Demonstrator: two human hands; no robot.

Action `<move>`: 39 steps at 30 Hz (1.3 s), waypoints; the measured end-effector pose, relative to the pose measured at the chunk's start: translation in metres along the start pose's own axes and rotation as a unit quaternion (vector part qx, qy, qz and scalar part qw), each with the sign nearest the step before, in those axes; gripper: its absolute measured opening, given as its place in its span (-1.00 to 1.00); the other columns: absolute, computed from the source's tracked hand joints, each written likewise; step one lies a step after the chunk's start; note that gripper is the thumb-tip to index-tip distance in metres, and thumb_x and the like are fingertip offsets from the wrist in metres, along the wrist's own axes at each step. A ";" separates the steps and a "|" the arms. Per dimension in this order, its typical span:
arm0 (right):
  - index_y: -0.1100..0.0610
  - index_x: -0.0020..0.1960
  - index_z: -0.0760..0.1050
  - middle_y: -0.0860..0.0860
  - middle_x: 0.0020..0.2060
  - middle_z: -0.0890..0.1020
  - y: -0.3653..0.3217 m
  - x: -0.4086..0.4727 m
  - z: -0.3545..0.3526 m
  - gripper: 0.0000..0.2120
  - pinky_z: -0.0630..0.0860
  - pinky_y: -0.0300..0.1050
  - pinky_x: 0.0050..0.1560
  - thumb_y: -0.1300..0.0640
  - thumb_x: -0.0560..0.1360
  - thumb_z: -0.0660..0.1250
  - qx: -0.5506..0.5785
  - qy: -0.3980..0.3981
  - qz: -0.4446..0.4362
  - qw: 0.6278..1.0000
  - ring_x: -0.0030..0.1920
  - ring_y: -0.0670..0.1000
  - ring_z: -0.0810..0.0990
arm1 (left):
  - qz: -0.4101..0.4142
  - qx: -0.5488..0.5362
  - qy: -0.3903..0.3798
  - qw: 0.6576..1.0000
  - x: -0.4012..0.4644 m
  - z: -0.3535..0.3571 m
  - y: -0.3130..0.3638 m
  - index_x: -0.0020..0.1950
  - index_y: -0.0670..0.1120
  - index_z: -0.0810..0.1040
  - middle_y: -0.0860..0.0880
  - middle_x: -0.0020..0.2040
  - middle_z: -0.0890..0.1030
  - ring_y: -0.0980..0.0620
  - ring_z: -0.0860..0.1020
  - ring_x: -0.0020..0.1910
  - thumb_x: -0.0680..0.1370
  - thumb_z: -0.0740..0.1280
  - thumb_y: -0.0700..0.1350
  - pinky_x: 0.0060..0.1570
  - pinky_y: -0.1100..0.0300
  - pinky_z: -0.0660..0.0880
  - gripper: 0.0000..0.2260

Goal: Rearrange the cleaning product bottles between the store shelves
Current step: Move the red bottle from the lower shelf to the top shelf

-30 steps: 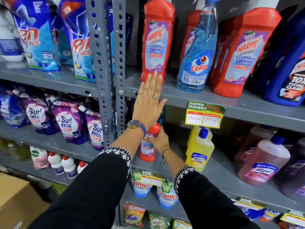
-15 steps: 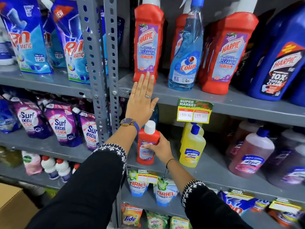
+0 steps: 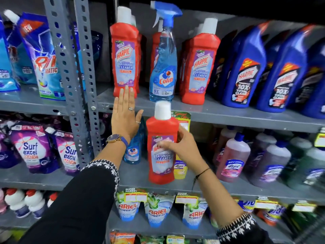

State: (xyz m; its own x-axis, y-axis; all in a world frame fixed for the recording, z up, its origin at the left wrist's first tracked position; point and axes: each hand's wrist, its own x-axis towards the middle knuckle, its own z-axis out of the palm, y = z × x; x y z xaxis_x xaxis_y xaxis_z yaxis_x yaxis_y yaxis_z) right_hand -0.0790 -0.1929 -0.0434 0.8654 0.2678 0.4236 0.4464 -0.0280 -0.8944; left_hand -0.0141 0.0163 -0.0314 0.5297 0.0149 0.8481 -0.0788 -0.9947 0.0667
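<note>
Two hands work: the right hand [image 3: 182,148] grips a red bottle [image 3: 162,147] lifted before the middle shelf [image 3: 228,188]; the left hand [image 3: 125,117], flat and empty, rests against the upper shelf [image 3: 228,117]. Keep it upright, clearing that edge.

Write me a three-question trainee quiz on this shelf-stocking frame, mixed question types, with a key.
1. True or false: the right hand grips the red Harpic bottle by its white cap.
2. Which product stands between the red bottles on the upper shelf? A) yellow bottle B) Colin spray bottle C) Ariel pouch
3. In a few words, how is the left hand posed?

Key
1. False; it grips the body at the label.
2. B
3. Open and flat, fingers up, in front of the upper shelf's edge, holding nothing.
</note>
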 end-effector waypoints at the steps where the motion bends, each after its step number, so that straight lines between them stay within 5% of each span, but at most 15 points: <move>1: -0.02 -0.01 0.56 -0.14 -0.22 0.71 -0.016 0.001 -0.007 -0.63 0.59 -0.22 -0.11 0.16 0.24 0.56 0.009 0.017 -0.024 1.000 -0.17 -0.12 0.65 | 0.001 0.003 0.002 1.000 0.001 0.000 0.005 0.53 -0.26 0.00 -0.23 0.52 0.12 -0.18 0.09 0.50 0.61 0.04 0.05 0.47 0.11 -0.19 -0.40; 8: 0.10 -0.03 0.49 -0.08 -0.23 0.70 -0.098 0.039 -0.066 -0.85 0.60 -0.16 -0.12 0.17 0.41 0.38 0.058 0.135 -0.140 0.979 -0.18 -0.07 0.66 | 0.015 -0.029 0.011 0.999 0.024 -0.003 0.023 0.53 -0.26 -0.01 -0.23 0.53 0.08 -0.15 0.04 0.51 0.61 0.01 0.04 0.46 0.15 -0.24 -0.42; 17: 0.28 0.22 0.39 0.16 0.04 0.62 -0.123 0.100 -0.129 -0.68 0.61 0.04 0.08 0.13 0.55 0.32 0.019 0.236 -0.181 0.955 0.02 0.10 0.64 | 0.031 -0.012 0.023 0.999 0.028 0.005 0.021 0.53 -0.26 -0.05 -0.22 0.53 0.08 -0.13 0.02 0.51 0.63 -0.06 0.07 0.47 0.12 -0.21 -0.42; 23: 0.16 0.15 0.42 0.07 -0.03 0.63 -0.115 0.131 -0.120 -0.74 0.60 -0.10 -0.02 0.08 0.52 0.35 -0.010 0.248 -0.174 0.953 -0.04 -0.01 0.65 | 0.035 -0.016 0.035 0.999 0.028 0.008 0.020 0.53 -0.26 -0.02 -0.21 0.53 0.11 -0.14 0.05 0.51 0.63 -0.03 0.04 0.48 0.12 -0.20 -0.43; 32: 0.03 0.11 0.52 0.15 0.07 0.61 -0.084 0.159 -0.105 -0.54 0.59 0.16 0.12 -0.27 0.38 0.38 -0.077 0.289 -0.153 0.942 0.07 0.07 0.64 | 0.038 -0.004 0.049 0.998 0.028 0.012 0.019 0.53 -0.26 0.02 -0.21 0.52 0.14 -0.13 0.07 0.50 0.62 -0.01 0.02 0.48 0.10 -0.17 -0.44; 39: 0.08 0.17 0.50 0.12 0.08 0.57 -0.084 0.158 -0.095 -0.60 0.61 0.01 0.10 -0.15 0.47 0.32 -0.094 0.307 -0.160 0.933 0.07 0.02 0.62 | 0.041 -0.002 0.058 0.997 0.028 0.011 0.019 0.52 -0.27 0.05 -0.23 0.51 0.16 -0.15 0.10 0.49 0.62 -0.01 0.02 0.48 0.12 -0.19 -0.45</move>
State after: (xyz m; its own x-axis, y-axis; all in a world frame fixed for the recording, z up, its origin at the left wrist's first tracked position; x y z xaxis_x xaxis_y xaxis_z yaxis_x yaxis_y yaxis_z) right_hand 0.0419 -0.2395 0.1119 0.6222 -0.3091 0.7192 0.6866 -0.2258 -0.6911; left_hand 0.0087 -0.0037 -0.0118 0.4204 -0.0553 0.9056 -0.1215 -0.9926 -0.0042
